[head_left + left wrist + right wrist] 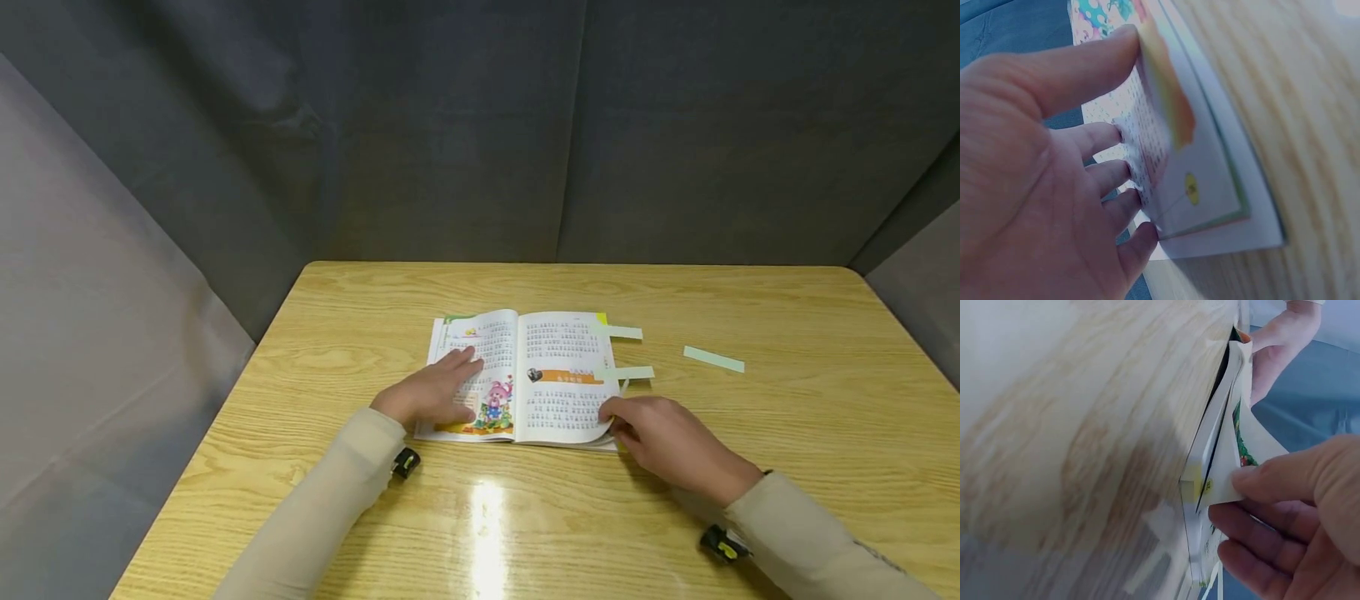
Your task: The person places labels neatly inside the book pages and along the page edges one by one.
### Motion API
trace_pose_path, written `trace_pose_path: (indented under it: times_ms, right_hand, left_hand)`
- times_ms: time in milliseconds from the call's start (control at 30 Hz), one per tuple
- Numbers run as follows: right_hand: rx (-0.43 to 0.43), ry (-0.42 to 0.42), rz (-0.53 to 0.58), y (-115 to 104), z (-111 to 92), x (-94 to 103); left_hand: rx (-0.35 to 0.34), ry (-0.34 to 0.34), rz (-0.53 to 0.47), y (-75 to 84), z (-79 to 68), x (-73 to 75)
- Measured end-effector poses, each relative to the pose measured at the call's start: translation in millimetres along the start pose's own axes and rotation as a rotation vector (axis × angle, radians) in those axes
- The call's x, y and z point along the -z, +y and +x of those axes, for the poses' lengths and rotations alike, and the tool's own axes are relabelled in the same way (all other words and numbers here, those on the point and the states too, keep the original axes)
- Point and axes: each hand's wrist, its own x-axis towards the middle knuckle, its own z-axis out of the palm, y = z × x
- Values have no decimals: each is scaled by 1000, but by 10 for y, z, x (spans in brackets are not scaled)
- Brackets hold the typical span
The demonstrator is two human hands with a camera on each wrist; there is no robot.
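Note:
An open book point(558, 417) with printed text and a cartoon animal on its left page point(495, 400) lies on the table. My left hand point(435, 390) rests on that page, its fingers spread and fairly straight in the left wrist view. At the lower right corner, my right hand point(667, 437) pinches a page. In the right wrist view, thumb and fingers hold this book page point(1257, 434), which bends up from the pages beneath. Two pale green paper strips, an upper strip point(626, 332) and a lower strip point(637, 372), stick out past the right edge.
A loose pale green strip point(714, 359) lies on the wooden table point(810, 333) to the right of the book. Dark grey curtain point(450, 167) hangs behind the table's far edge. Each wrist wears a small black device, such as the right one point(724, 544).

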Motion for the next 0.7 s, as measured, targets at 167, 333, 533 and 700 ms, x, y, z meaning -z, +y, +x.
trace_pose_path:
  times_ms: [167, 333, 533, 700]
  right_hand:
    - [4, -3, 3, -9, 31, 7]
    - [-8, 13, 70, 3, 53, 46]
    - [-19, 26, 169, 6, 86, 112]
    - [30, 127, 123, -36, 129, 110]
  left_hand:
    - [-8, 3, -3, -1, -7, 6]
    - [-3, 6, 0, -1, -8, 8]
    - [5, -3, -4, 1, -7, 1]
    - [6, -6, 3, 8, -4, 8]
